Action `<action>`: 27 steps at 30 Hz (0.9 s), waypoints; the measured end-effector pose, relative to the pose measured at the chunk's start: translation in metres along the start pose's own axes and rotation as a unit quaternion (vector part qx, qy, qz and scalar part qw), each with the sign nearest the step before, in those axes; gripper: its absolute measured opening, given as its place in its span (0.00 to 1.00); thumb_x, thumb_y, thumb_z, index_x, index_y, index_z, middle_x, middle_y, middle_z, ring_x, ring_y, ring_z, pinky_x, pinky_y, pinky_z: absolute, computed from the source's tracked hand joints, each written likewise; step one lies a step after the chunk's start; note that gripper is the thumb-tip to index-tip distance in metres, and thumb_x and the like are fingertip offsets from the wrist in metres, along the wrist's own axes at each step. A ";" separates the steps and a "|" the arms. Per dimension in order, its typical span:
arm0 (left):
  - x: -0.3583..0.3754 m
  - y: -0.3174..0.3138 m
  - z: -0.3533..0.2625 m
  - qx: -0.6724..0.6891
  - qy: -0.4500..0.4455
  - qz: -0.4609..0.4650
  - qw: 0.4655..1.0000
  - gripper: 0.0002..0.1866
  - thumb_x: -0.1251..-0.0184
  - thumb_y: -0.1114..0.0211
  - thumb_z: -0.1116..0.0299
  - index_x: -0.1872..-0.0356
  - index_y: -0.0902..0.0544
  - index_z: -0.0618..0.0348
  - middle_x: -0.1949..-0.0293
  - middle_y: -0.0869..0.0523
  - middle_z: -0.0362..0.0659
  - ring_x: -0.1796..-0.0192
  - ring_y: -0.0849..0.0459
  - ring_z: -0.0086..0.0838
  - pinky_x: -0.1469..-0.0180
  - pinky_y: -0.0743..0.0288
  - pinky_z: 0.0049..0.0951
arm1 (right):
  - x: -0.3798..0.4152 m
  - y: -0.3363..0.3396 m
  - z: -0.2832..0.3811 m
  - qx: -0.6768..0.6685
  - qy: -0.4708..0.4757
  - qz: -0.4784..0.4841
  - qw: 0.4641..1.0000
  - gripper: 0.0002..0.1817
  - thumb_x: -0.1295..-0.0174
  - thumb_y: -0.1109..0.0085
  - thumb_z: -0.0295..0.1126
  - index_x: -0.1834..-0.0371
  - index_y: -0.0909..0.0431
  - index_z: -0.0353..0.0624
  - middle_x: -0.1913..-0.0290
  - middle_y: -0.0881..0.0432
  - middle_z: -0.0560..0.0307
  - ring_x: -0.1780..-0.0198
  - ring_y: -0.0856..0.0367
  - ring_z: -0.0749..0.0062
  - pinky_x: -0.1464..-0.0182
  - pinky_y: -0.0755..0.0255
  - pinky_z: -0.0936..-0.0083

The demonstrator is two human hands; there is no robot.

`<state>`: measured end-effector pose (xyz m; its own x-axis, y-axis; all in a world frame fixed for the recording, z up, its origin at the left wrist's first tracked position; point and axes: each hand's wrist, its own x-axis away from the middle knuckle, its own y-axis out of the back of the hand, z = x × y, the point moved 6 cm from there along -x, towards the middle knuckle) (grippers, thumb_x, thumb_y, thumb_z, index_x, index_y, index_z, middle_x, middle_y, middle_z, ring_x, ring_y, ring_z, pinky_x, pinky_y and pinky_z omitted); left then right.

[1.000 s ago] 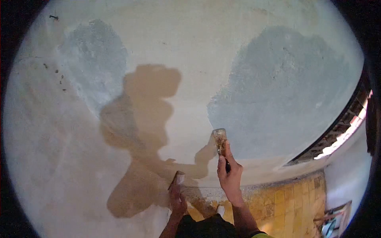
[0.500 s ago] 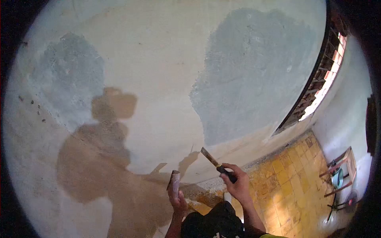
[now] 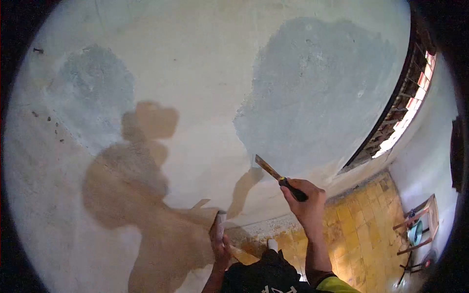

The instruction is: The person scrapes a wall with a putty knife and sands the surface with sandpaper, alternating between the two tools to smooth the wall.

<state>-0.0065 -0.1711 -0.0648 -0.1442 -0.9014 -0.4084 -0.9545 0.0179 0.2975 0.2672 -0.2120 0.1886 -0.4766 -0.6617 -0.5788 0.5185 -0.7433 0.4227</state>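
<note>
My right hand (image 3: pixel 309 200) is closed round the black and yellow handle of a narrow putty knife (image 3: pixel 269 168). Its stained blade points up and left, the tip at the lower edge of a large grey patch (image 3: pixel 312 93) on the wall; whether it touches cannot be told. Lower down, my left hand (image 3: pixel 221 249) grips a pale, rolled sheet that looks like sandpaper (image 3: pixel 221 224), held upright near the wall. The cream-coloured wall (image 3: pixel 200 141) fills most of the view, and my shadow (image 3: pixel 132 185) falls across it.
A smaller grey patch (image 3: pixel 95 78) marks the wall at left. On the right is a dark-framed barred window (image 3: pixel 398 110). Yellow floor tiles (image 3: pixel 359 224) run along the wall's foot, and a wooden stool (image 3: pixel 430 219) with a light-blue bowl (image 3: pixel 415 233) lies beyond.
My right hand has moved up and right with the putty knife, bringing the blade tip higher, to the grey patch's edge. The left hand still grips the rolled sheet; the view has shifted slightly.
</note>
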 end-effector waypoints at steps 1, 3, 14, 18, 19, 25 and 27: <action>-0.002 -0.001 -0.008 -0.002 0.006 -0.003 1.000 0.28 0.23 0.51 0.55 0.32 0.33 0.67 0.34 0.30 0.57 0.31 0.33 0.48 0.29 0.44 0.45 | -0.003 0.002 -0.003 -0.015 -0.021 0.009 1.000 0.11 0.47 0.27 0.25 0.62 0.14 0.32 0.62 0.12 0.43 0.62 0.11 0.62 0.59 0.18 0.73; 0.001 -0.005 -0.011 -0.004 0.018 -0.007 1.000 0.29 0.23 0.52 0.55 0.31 0.33 0.67 0.33 0.31 0.60 0.30 0.35 0.51 0.28 0.44 0.47 | -0.006 -0.002 -0.010 -0.029 -0.045 0.024 0.998 0.10 0.45 0.28 0.26 0.62 0.14 0.33 0.62 0.12 0.43 0.63 0.11 0.60 0.59 0.18 0.72; 0.004 -0.015 -0.012 -0.015 0.018 -0.017 1.000 0.27 0.25 0.50 0.59 0.33 0.30 0.67 0.32 0.30 0.58 0.30 0.34 0.53 0.26 0.49 0.47 | -0.013 -0.026 -0.015 -0.074 0.006 0.082 0.994 0.11 0.44 0.29 0.28 0.61 0.15 0.33 0.61 0.13 0.42 0.63 0.12 0.56 0.60 0.19 0.69; 0.008 -0.027 -0.010 -0.110 0.011 -0.025 0.994 0.27 0.25 0.50 0.59 0.32 0.31 0.67 0.32 0.29 0.58 0.30 0.34 0.52 0.27 0.47 0.48 | -0.003 -0.030 -0.008 -0.089 0.047 0.058 0.993 0.11 0.46 0.30 0.28 0.61 0.16 0.35 0.69 0.15 0.47 0.67 0.13 0.56 0.65 0.21 0.70; -0.001 -0.027 -0.033 -0.060 0.006 -0.050 0.997 0.27 0.25 0.50 0.58 0.32 0.32 0.67 0.32 0.29 0.58 0.29 0.34 0.51 0.27 0.47 0.48 | 0.001 -0.034 -0.017 -0.093 0.016 0.090 0.991 0.11 0.46 0.31 0.26 0.60 0.16 0.36 0.70 0.16 0.51 0.68 0.14 0.64 0.66 0.22 0.71; -0.006 -0.045 -0.060 -0.104 -0.105 -0.022 0.989 0.30 0.27 0.47 0.58 0.29 0.34 0.64 0.33 0.29 0.58 0.28 0.35 0.52 0.28 0.43 0.47 | 0.064 -0.071 -0.076 -0.233 -0.168 0.249 0.925 0.11 0.45 0.32 0.22 0.58 0.17 0.35 0.65 0.15 0.57 0.69 0.24 0.86 0.68 0.29 0.84; -0.021 -0.050 -0.078 -0.155 -0.166 0.038 0.973 0.31 0.29 0.45 0.59 0.29 0.34 0.64 0.33 0.29 0.58 0.28 0.35 0.53 0.28 0.43 0.47 | 0.084 -0.077 -0.092 -0.237 -0.158 0.289 0.914 0.12 0.44 0.31 0.20 0.57 0.19 0.32 0.65 0.15 0.58 0.68 0.23 0.86 0.67 0.29 0.86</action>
<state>0.0650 -0.1867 -0.0035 -0.3367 -0.7124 -0.6157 -0.8203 -0.0992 0.5633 0.2525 -0.2010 0.0428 -0.1675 -0.9816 -0.0920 0.9624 -0.1830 0.2007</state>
